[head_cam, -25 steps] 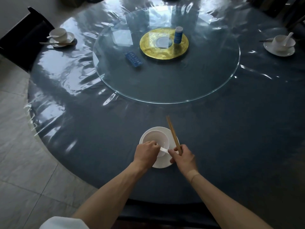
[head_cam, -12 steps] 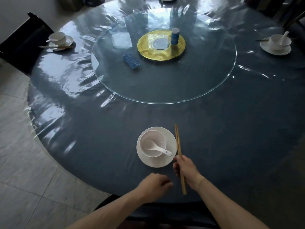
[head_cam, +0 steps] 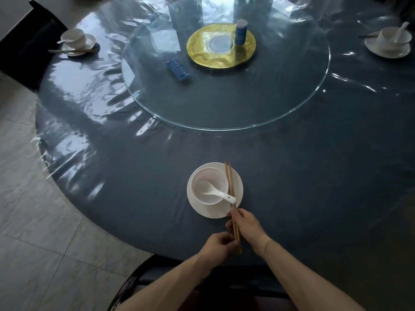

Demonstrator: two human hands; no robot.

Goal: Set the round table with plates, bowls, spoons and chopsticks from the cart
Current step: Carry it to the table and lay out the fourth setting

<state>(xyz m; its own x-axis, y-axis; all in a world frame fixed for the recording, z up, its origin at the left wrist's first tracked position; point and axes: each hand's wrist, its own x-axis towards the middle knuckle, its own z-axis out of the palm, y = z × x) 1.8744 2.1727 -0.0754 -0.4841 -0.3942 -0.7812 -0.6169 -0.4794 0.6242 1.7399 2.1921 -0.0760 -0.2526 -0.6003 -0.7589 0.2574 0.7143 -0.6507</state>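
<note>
At the near edge of the round table [head_cam: 292,176], chopsticks [head_cam: 230,187] now pinched by both right hand [head_cam: 246,225] and left hand [head_cam: 219,246], swung from beside the plate [head_cam: 238,191] onto its right rim, touching the spoon [head_cam: 215,191] handle over the bowl [head_cam: 210,176], so probably just being squared up, this setting nearly done.

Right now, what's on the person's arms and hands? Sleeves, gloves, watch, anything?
Both forearms are bare up to the bottom edge of the picture; no sleeve shows. The left hand and the right hand wear no gloves, and no rings can be made out. No watch or bracelet is on either wrist; the right wrist carries only a thin pale line across it, too faint to say what it is.
</note>
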